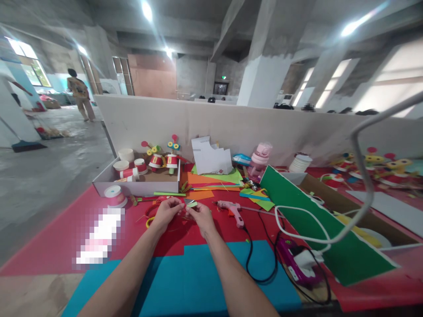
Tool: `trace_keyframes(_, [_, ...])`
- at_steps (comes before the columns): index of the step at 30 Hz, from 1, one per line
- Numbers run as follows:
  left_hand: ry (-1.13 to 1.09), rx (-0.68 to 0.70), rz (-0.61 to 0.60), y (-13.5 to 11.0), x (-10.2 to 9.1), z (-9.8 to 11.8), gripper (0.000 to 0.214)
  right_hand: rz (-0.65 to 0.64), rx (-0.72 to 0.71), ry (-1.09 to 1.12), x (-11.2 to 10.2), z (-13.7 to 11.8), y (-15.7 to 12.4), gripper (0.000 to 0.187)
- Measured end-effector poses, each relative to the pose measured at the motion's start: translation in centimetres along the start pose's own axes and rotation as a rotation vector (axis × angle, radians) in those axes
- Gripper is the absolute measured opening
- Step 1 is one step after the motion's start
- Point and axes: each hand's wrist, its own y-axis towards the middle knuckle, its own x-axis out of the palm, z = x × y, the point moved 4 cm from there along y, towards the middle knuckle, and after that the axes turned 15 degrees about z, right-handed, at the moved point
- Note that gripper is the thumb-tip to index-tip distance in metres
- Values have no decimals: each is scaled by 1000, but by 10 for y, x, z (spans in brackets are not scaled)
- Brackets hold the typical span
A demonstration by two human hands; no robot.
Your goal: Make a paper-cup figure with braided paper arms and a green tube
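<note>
My right hand (202,218) pinches a small pale green piece of paper (192,204) between thumb and fingers, just above the red table cover. Close beside it, my left hand (169,212) is closed, thumb against fingertips. Whatever those fingers hold is too small to make out. A yellow loop handle (150,222), apparently of scissors, shows by the left wrist, partly hidden by the hand. To the right of my right hand lies a pink hot glue gun (231,208) with a glue stick in its back, its nozzle toward the hands.
A white box (135,189) with paper cups and cup figures stands at left; a white cup (115,196) sits before it. Coloured paper strips (201,193) lie behind my hands. At right are a green panel (317,229), a white cable (360,176) and a purple power strip (294,264).
</note>
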Motion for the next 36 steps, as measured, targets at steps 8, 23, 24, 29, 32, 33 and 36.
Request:
trace_keyframes(8, [-11, 17, 7, -2, 1, 3, 31, -31, -46, -21, 2, -7, -5, 29])
trace_keyframes(23, [23, -8, -69, -4, 5, 3, 32, 43, -35, 64, -1, -4, -2, 26])
trace_keyframes(24, [19, -16, -76, -4, 5, 3, 32, 49, -31, 75, -1, -4, -2, 27])
trace_keyframes(29, [21, -6, -77, -5, 6, 3, 34, 54, -21, 103, 1, -3, -3, 27])
trace_keyframes(32, [48, 19, -56, -3, 4, 3, 32, 62, -52, 66, -1, -2, -1, 27])
trace_keyframes(33, [54, 21, -47, -2, 3, 2, 32, 71, -70, 55, -2, -2, 0, 28])
trace_keyframes(36, [51, 24, -28, 2, 1, -3, 31, 133, -116, 46, -10, -6, 6, 30])
